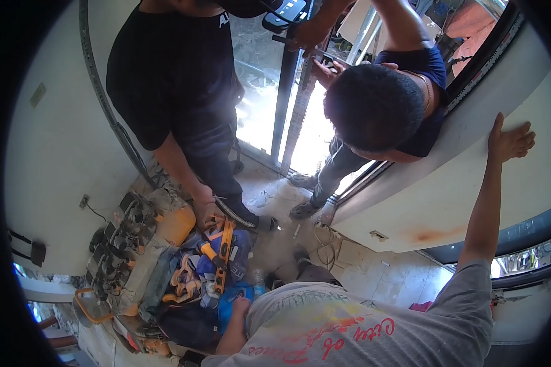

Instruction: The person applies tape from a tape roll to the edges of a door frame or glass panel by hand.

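Observation:
My right hand (512, 140) is stretched out far to the right and rests flat, fingers spread, on the white wall panel (434, 189). My left hand (241, 302) reaches down to a blue tool bag (229, 309) on the floor. Its fingers are hidden against the bag, so its grip is unclear. My grey printed shirt (349, 330) fills the bottom of the view.
A person in black (171, 67) bends down with a hand (206, 211) on an orange-and-blue tool belt (223, 244). A person in navy (379, 104) reaches up at the dark door frame (286, 104). Tool cases (125, 235) and cords line the floor at left.

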Demonstrator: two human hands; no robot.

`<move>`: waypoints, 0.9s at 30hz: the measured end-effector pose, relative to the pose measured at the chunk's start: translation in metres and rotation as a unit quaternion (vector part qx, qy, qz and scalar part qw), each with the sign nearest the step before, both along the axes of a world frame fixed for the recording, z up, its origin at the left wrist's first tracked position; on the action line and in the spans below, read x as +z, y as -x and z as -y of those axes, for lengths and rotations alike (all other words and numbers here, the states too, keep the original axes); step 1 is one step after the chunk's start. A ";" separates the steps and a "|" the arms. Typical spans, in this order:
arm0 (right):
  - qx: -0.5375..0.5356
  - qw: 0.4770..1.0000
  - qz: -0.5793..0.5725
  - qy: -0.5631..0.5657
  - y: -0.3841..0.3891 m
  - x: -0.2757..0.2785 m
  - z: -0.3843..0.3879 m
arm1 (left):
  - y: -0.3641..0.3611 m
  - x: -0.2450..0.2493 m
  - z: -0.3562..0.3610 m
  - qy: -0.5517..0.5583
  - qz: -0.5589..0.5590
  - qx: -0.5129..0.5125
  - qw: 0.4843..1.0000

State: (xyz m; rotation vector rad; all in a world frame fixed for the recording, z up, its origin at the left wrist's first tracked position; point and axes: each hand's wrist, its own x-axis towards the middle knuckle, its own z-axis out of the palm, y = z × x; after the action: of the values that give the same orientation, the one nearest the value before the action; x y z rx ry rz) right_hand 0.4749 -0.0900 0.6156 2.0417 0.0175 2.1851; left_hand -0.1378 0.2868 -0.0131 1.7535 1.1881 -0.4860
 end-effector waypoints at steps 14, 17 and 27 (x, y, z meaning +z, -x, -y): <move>-0.004 1.000 -0.004 -0.005 -0.002 -0.001 0.001 | -0.002 -0.003 0.005 -0.009 0.015 -0.029 0.999; -0.006 1.000 -0.003 -0.001 -0.002 0.000 0.002 | 0.000 -0.004 0.003 -0.008 0.048 -0.021 0.999; -0.014 1.000 0.000 0.007 -0.002 -0.001 0.003 | -0.003 0.027 0.003 0.002 0.034 0.000 0.999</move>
State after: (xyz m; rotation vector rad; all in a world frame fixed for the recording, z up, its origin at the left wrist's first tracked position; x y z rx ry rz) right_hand 0.4764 -0.0928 0.6145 2.0217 0.0044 2.1638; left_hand -0.1346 0.2839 0.0142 1.7523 1.1376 -0.4248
